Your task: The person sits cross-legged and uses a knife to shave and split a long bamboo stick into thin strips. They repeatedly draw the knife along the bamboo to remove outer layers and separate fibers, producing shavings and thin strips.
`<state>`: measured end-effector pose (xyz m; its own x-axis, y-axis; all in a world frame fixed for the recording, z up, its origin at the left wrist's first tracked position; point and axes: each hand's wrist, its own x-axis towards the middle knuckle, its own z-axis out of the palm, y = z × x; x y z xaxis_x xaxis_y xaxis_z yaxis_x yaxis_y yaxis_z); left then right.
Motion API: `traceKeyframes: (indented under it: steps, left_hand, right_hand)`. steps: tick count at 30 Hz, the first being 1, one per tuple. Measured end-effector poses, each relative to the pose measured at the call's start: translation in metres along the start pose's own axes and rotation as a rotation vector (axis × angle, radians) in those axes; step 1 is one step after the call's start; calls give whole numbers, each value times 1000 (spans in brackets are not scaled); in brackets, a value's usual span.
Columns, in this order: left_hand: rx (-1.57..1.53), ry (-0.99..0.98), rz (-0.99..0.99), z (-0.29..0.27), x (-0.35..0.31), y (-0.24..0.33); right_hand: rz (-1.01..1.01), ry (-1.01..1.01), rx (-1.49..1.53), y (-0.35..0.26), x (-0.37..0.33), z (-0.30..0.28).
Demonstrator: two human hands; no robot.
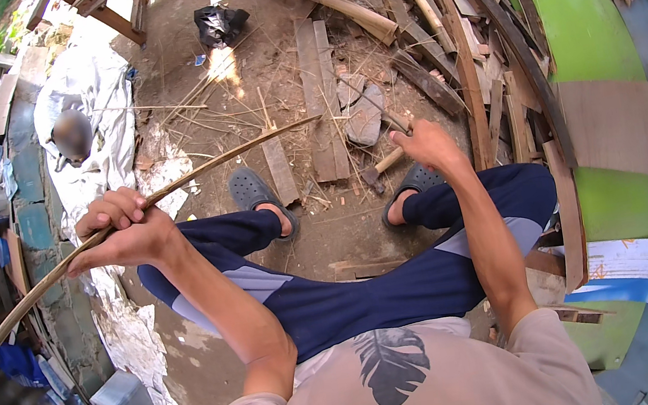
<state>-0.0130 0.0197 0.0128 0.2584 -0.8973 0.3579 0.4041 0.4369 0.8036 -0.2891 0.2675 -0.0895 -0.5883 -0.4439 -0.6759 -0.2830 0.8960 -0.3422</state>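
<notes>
My left hand (pixel 123 228) is closed around a long, slightly bent bamboo strip (pixel 240 145). The strip slants from the lower left up to a thin tip over the middle of the ground. On the right, my right hand (pixel 426 144) grips a thin, dark, blade-like tool (pixel 389 116) that points up and to the left. Its handle is mostly hidden in the fist, and I cannot make out its exact kind. The tool and the strip are apart. Below my right hand lies a hammer-like tool (pixel 389 162) with a wooden handle and dark head, near my right clog.
Flat stones (pixel 366 116) and wooden boards (pixel 315 103) lie ahead between my feet, among scattered splinters. Timber (pixel 469 80) is piled at the right beside a green panel (pixel 586 21). A black plastic bag (pixel 221 27) sits farther off. At left are a white sheet (pixel 94 94) and a block wall (pixel 30 196).
</notes>
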Motion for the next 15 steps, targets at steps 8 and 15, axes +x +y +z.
traceKeyframes:
  steps: [8,15]
  left_hand:
    - [-31,-72,35,5,-13,15]
    - [-63,-163,68,-2,-12,12]
  right_hand:
    - [-416,126,187,-14,-6,64]
    - [-867,139,287,-74,-71,113]
